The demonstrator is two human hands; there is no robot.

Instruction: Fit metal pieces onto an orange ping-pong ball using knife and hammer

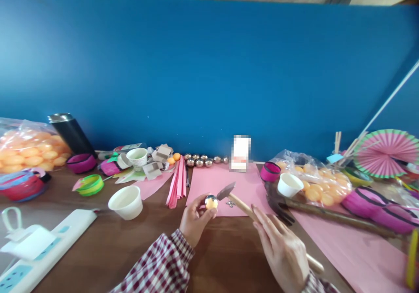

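Note:
Between the fingers and thumb of my left hand (196, 219) is a shiny metallic ball (211, 202). My right hand (283, 251) grips the wooden handle of a small hammer (244, 206), whose dark, tapered head is just right of the ball. Whether head and ball touch, I cannot tell. Both hands are over the front edge of a pink sheet (212, 182) on the brown table. A few small silvery pieces (230, 203) lie on the sheet beneath the hammer. Several more shiny balls (208, 162) are lined up at its back edge.
A claw hammer (330, 214) lies to the right, near a white paper cup (290, 185) and bagged orange balls (324, 186). Leftward are a white bowl (126, 202), a power strip (55, 240) and a dark flask (72, 134). A blue panel (209, 66) stands behind the table.

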